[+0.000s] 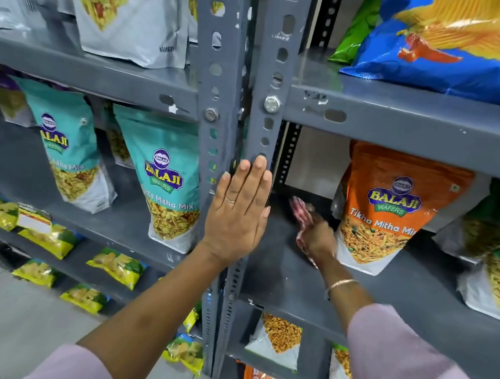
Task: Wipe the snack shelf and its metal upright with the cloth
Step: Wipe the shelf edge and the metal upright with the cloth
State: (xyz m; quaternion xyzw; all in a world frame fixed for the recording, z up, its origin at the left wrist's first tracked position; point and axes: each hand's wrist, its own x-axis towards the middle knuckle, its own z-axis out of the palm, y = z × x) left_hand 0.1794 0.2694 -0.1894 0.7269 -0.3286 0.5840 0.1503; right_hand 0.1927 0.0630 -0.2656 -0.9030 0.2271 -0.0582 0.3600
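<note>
The grey perforated metal upright runs down the middle of the view. My left hand lies flat against it, fingers together, holding nothing. To its right, my right hand reaches into the grey snack shelf and grips a red-and-white cloth, which is blurred and pressed to the shelf surface near the back left corner. An orange snack pouch stands just right of that hand.
Two teal snack pouches stand on the left bay's shelf. A blue chip bag and grey pouches sit on the upper shelves. Yellow packets line lower shelves, above the tiled floor.
</note>
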